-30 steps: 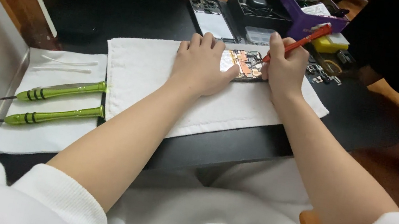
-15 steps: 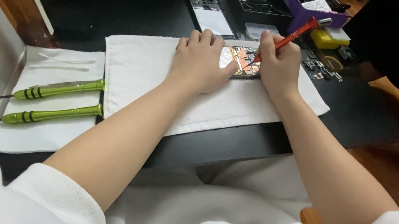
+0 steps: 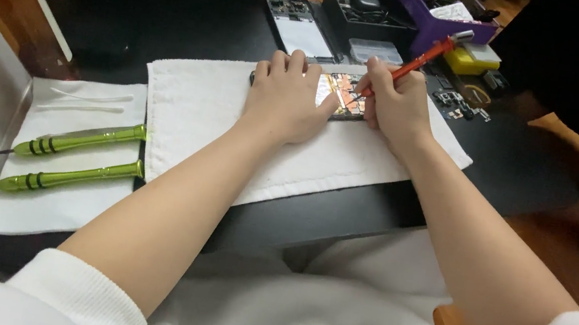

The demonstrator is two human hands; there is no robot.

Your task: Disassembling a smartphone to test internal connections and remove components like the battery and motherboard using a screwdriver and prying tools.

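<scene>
Phone (image 3: pixel 341 95) near towel (image 3: pixel 198 111) far edge; L hand (image 3: pixel 285 99) flat, R hand (image 3: pixel 396 106) grips screwdriver (image 3: pixel 415 61).

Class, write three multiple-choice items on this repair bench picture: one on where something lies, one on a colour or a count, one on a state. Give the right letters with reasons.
1. Where do the green screwdrivers lie?
A. on the small white cloth at the left
B. inside the purple box
C. on the opened phone

2. What colour is the screwdriver in the right hand?
A. green
B. orange-red
C. blue

3. What state is the phone under the hands in?
A. sealed, screen lit
B. opened, inner parts showing
C. still wrapped in its box

Answers:
1 A: both green tools rest side by side on the white cloth at the left edge of the table.
2 B: the orange-red screwdriver slants up from the right hand.
3 B: coppery inner parts show between the left hand, which presses on the phone, and the right hand.
</scene>
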